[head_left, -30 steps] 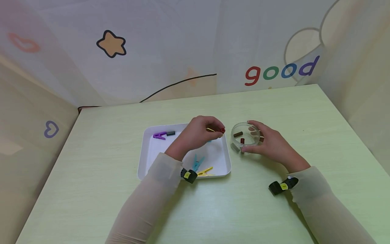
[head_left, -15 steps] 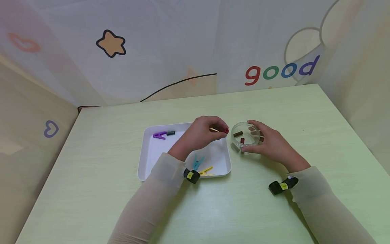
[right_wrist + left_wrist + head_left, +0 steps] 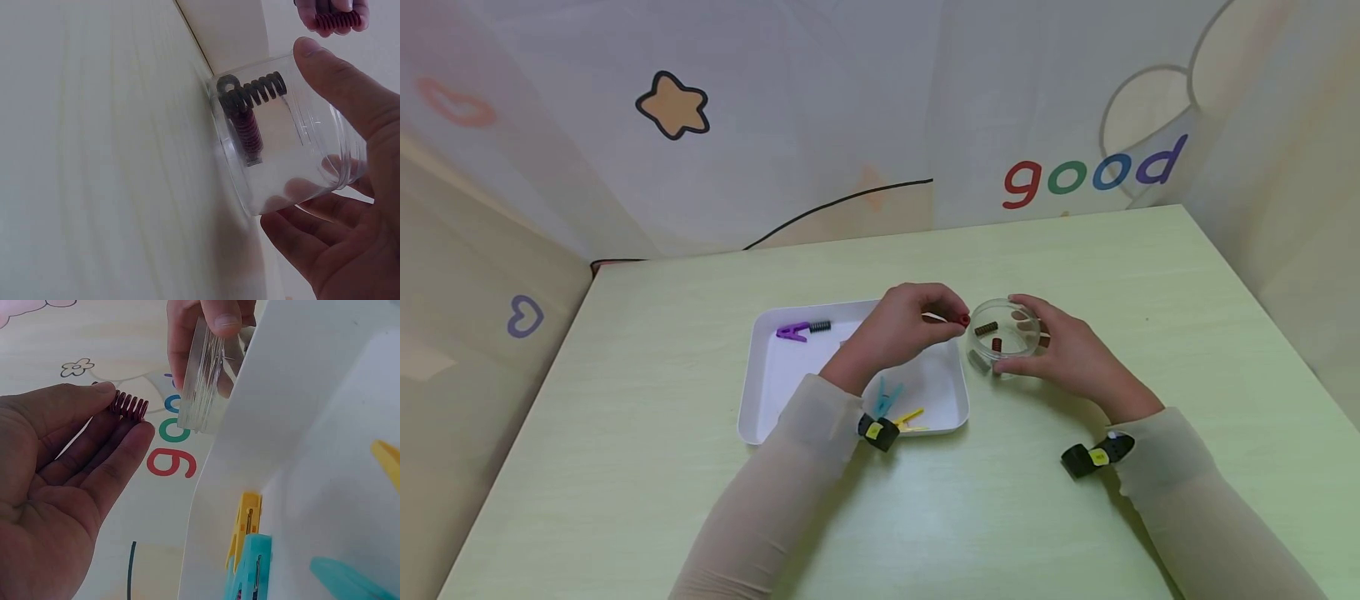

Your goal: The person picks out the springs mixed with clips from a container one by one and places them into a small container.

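Observation:
Between thumb and fingertips, my left hand (image 3: 910, 325) pinches a red coil spring (image 3: 130, 406), raised past the tray's right side and close to the rim of a clear round jar (image 3: 294, 165). My right hand (image 3: 1075, 354) grips that jar from the right, fingers and thumb around its wall. Inside the jar, at the bottom, lie a dark spring (image 3: 259, 90) and another red spring (image 3: 248, 132). The right wrist view also shows the pinched spring above the jar's mouth side. Part of the tray is hidden behind my left hand and forearm.
A white tray (image 3: 754, 379) sits left of the jar. In it are a purple clothespin (image 3: 792, 332) touching a dark spring (image 3: 821, 326), a teal clothespin (image 3: 886, 398) and a yellow clothespin (image 3: 910, 417). Further yellow (image 3: 247, 519) and teal clothespins (image 3: 256, 562) show by its wall.
My left hand has shifted right with the red spring, from over the tray's edge to beside the jar's rim. My right hand and the jar have stayed in place.

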Available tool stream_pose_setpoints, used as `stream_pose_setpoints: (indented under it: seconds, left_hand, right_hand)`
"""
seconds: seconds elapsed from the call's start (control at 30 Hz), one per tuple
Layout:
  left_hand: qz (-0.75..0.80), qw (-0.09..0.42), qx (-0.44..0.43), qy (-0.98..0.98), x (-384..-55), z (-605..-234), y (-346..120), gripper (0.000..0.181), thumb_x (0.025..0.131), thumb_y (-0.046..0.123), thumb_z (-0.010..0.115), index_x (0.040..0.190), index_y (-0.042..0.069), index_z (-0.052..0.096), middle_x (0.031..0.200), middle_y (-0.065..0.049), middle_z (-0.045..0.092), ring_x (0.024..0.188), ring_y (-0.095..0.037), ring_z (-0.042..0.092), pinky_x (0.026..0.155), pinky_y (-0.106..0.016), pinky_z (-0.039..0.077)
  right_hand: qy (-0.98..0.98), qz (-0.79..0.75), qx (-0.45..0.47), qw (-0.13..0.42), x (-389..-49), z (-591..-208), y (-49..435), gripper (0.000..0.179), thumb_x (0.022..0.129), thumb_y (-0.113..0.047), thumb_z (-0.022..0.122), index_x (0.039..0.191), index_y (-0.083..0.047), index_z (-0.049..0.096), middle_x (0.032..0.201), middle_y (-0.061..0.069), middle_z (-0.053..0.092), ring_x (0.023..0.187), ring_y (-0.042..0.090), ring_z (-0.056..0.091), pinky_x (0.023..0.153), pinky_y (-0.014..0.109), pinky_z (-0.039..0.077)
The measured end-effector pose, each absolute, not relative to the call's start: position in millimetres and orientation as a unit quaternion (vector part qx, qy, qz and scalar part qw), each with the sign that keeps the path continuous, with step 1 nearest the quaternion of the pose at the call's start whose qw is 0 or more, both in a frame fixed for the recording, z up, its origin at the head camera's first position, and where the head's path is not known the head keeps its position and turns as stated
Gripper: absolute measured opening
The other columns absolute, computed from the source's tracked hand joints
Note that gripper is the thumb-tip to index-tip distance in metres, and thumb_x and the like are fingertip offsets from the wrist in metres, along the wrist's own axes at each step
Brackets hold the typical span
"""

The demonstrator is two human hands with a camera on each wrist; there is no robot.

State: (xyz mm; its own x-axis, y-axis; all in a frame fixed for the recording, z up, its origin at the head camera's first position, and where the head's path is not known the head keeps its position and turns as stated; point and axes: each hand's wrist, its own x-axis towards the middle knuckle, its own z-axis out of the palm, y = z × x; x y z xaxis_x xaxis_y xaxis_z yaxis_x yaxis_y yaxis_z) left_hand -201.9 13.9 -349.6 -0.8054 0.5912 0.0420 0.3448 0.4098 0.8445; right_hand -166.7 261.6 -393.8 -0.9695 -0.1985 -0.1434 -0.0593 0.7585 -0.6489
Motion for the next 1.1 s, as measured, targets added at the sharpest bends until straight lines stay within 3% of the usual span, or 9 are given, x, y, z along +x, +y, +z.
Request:
stream_pose_setpoints:
  seconds: [0.3,1.1]
  left_hand:
    - [0.472,0.133,0.280,0.825,-201.8,-349.8,17.7,0.012,0.090,0.013,0.068,0.102,0.012,0.069,0.103,0.000,0.069,0.095,-0.010,0.063,0.088,-0.019,0.052]
    - [0.473,0.125,0.285,0.824,-202.9,-352.5,30.6,0.014,0.092,0.012,0.066,0.105,0.010,0.069,0.105,-0.001,0.070,0.099,-0.010,0.064,0.089,-0.017,0.051]
  right_hand:
    - [0.931,-0.344,-0.071,0.103,-166.3,-392.6,262.3,0.106,0.071,-0.058,0.079,0.154,-0.021,0.024,0.151,0.019,0.038,0.133,0.045,0.042,0.102,0.060,0.041]
    - [0.931,-0.342,-0.069,0.106,-166.7,-392.4,262.7,0.109,0.068,-0.064,0.077,0.154,-0.024,0.023,0.152,0.018,0.036,0.134,0.045,0.041,0.099,0.059,0.044]
